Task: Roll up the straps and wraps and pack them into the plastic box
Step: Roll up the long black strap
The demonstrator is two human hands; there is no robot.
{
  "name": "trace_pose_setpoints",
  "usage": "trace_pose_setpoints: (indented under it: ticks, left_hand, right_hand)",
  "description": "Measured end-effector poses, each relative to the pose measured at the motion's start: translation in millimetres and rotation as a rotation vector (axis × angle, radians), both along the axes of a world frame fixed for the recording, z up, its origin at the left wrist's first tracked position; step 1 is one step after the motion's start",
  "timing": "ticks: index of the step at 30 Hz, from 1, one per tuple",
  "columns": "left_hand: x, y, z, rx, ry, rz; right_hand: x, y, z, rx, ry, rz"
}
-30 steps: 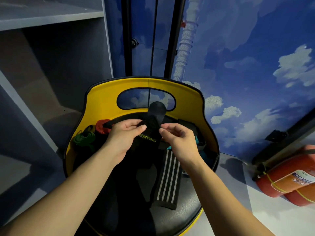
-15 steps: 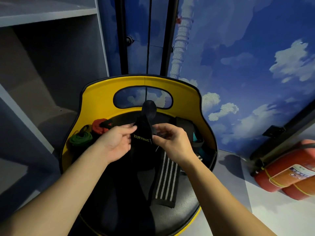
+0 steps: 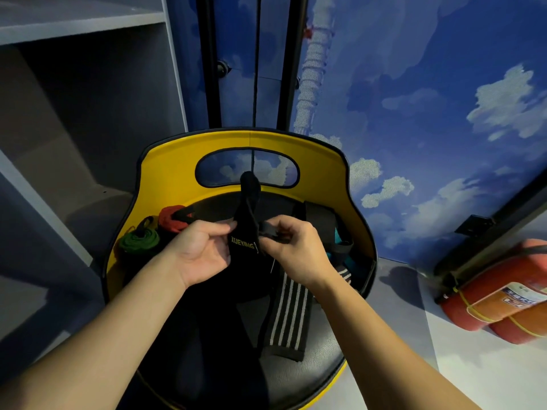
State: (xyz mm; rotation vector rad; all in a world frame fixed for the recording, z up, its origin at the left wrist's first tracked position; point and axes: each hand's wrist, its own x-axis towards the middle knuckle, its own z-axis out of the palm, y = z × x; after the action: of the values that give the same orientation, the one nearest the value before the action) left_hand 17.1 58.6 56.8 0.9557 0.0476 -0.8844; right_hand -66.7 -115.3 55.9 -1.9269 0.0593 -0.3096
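Note:
A black wrap with yellow lettering stands upright between my hands over the seat of a yellow-backed chair. My left hand pinches its left edge. My right hand pinches a folded end of it on the right side. A black wrap with white stripes lies flat on the seat below my right hand. A green rolled strap and a red rolled strap sit at the seat's left. Dark straps with a teal patch lie at the right. No plastic box is in view.
Grey shelving stands to the left. A blue cloud-painted wall rises behind the chair. Two red fire extinguishers lie on the floor at the right.
Both hands have drawn closer together on the black wrap, and its upper end now looks narrower. My right hand has folded an end of it over.

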Motion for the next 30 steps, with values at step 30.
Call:
trace_pose_setpoints:
  ticks: [30]
  left_hand:
    - [-17, 30, 40, 0.232, -0.167, 0.298]
  right_hand:
    - [-11, -22, 39, 0.43, 0.01, -0.248]
